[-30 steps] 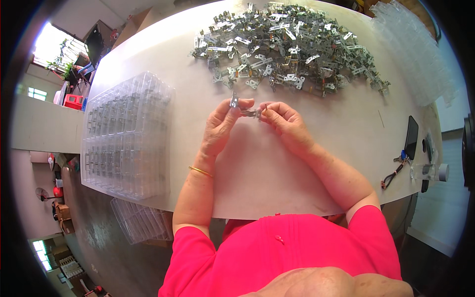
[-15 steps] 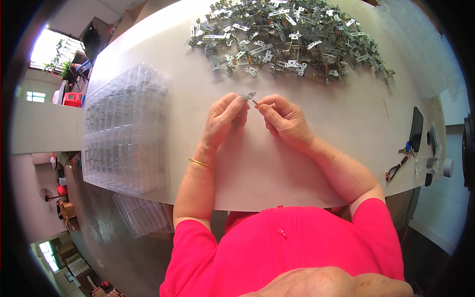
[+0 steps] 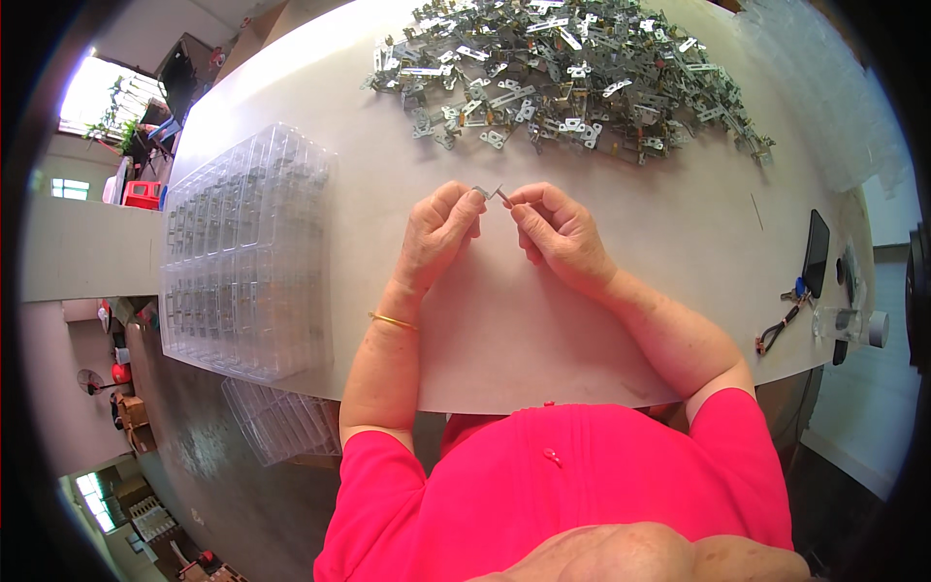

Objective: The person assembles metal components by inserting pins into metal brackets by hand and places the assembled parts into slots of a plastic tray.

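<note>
My left hand and my right hand meet over the middle of the table. Between thumb and fingers, the left hand pinches a small bent metal bracket, now seen nearly edge-on. The right hand is closed on a thin, short rod-like piece that touches or nearly touches the bracket; its kind is too small to make out. Beyond the hands lies a big heap of loose metal brackets. The fingertips cover part of both held pieces.
A stack of clear plastic trays with metal parts in rows stands at the left. Another clear tray sits lower, beside the table. At the right are a phone, keys on a strap, a clear bottle and clear plastic sheeting.
The bracket has turned in the fingers, from showing its flat, holed face to being nearly edge-on. Both hands have shifted only slightly.
</note>
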`<state>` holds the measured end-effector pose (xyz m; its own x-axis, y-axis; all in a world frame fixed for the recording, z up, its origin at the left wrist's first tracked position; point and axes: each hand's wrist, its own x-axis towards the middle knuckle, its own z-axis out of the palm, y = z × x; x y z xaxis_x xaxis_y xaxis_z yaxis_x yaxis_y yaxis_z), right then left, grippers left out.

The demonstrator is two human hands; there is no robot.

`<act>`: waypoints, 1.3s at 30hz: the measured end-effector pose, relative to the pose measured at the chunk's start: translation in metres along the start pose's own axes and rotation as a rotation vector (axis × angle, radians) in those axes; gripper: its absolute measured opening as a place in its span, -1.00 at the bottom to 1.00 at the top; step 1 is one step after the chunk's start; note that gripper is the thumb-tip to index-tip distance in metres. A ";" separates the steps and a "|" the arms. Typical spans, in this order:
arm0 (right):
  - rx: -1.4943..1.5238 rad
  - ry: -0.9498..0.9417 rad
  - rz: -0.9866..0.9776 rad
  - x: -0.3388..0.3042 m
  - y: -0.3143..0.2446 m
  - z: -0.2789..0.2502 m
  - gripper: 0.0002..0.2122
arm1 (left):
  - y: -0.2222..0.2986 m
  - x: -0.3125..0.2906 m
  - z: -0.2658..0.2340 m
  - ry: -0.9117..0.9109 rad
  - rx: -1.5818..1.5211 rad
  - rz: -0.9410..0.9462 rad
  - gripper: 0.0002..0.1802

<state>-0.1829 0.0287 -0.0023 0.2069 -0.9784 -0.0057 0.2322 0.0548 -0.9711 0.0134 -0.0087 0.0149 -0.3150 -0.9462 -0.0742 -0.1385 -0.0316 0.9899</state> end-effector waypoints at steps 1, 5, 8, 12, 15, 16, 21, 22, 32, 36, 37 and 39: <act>-0.027 0.003 0.002 -0.001 0.000 0.000 -0.85 | 0.000 0.000 0.000 0.000 0.000 0.001 -0.69; -0.036 0.005 -0.014 -0.002 -0.004 0.001 -0.82 | -0.007 0.001 0.003 0.006 0.122 0.110 -0.73; -0.015 0.006 0.023 -0.001 -0.005 0.001 -0.79 | -0.009 0.000 0.004 -0.013 0.199 0.166 -0.76; 0.001 0.007 0.015 -0.001 -0.003 0.003 -0.83 | -0.013 0.000 0.004 -0.033 0.352 0.234 -0.79; -0.067 0.031 -0.044 0.000 0.004 0.003 -0.87 | -0.012 0.000 0.005 -0.039 0.391 0.279 -0.80; -0.126 0.040 -0.114 0.000 0.008 0.002 -0.89 | -0.012 0.000 0.005 -0.039 0.391 0.279 -0.80; -0.150 0.181 -0.295 0.007 0.022 0.000 -0.91 | -0.008 -0.001 0.007 -0.106 0.469 0.340 -0.79; -0.051 0.230 -0.288 0.007 0.023 0.001 -0.92 | -0.008 -0.001 0.009 -0.106 0.469 0.339 -0.79; 0.002 0.073 0.011 0.001 -0.002 -0.001 -0.88 | 0.001 0.003 -0.006 -0.038 -0.352 -0.123 -0.67; -0.090 0.080 0.001 0.001 0.000 0.000 -0.87 | 0.004 0.002 -0.002 -0.049 -0.373 -0.130 -0.67; -0.095 0.082 0.003 0.001 0.000 0.000 -0.87 | 0.005 0.001 -0.001 -0.049 -0.371 -0.135 -0.67; -0.100 0.081 0.007 0.001 0.000 0.000 -0.87 | 0.004 0.001 -0.002 -0.061 -0.364 -0.131 -0.67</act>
<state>-0.1824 0.0279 -0.0019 0.1300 -0.9911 -0.0275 0.1347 0.0451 -0.9899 0.0145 -0.0105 0.0189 -0.3737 -0.9060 -0.1989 0.1572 -0.2732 0.9490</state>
